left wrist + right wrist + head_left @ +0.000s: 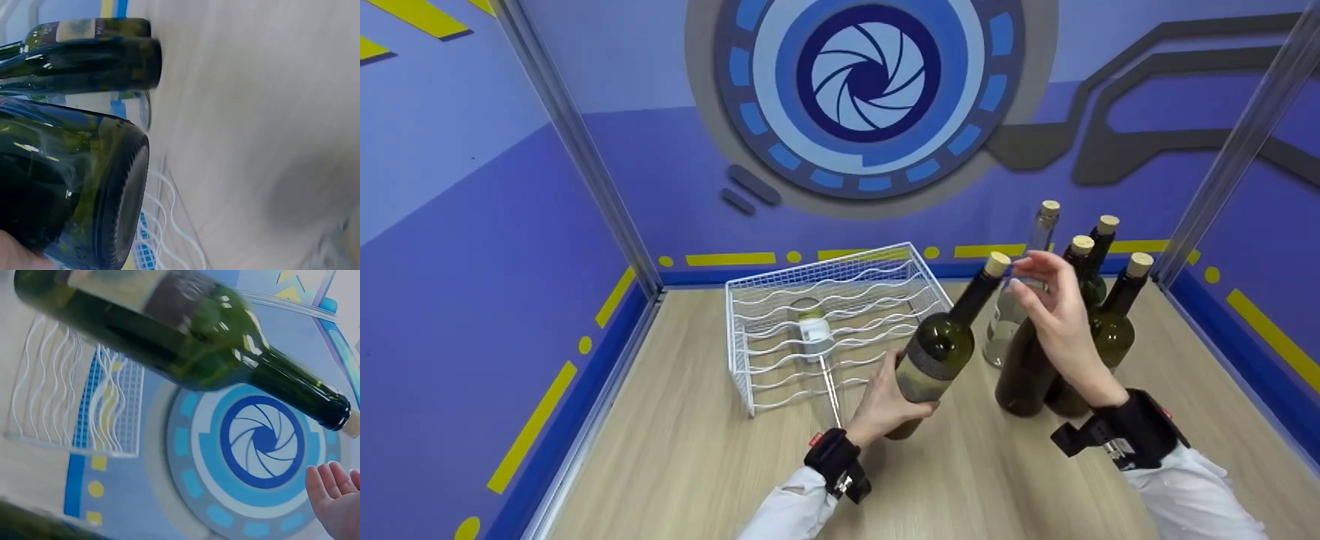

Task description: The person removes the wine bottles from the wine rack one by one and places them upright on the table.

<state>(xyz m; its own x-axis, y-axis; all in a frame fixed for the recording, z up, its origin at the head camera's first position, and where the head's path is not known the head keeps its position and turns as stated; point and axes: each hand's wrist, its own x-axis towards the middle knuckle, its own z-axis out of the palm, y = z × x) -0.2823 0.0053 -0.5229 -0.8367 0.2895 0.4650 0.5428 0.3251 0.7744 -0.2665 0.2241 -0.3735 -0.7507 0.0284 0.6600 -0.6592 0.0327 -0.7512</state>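
My left hand (885,405) grips a corked green wine bottle (941,345) around its lower body. That bottle is off the table, its neck leaning up to the right. In the left wrist view, the held bottle's base (132,202) faces the table, with part of the left hand (19,253) at its side. My right hand (1061,322) is raised beside the cork (997,264), fingers loosely bent and holding nothing. The right wrist view has the right hand (337,500) apart from the held bottle (202,343). A white wire rack (741,367) with wavy bars contains a lying clear bottle (814,334).
Right of the held bottle stand several corked bottles: a clear bottle (997,337) at the back and dark green ones, including one at the right (1114,330). A dark bottle (1024,375) stands partly behind my right hand. Patterned panels (607,172) enclose the wooden table (682,465).
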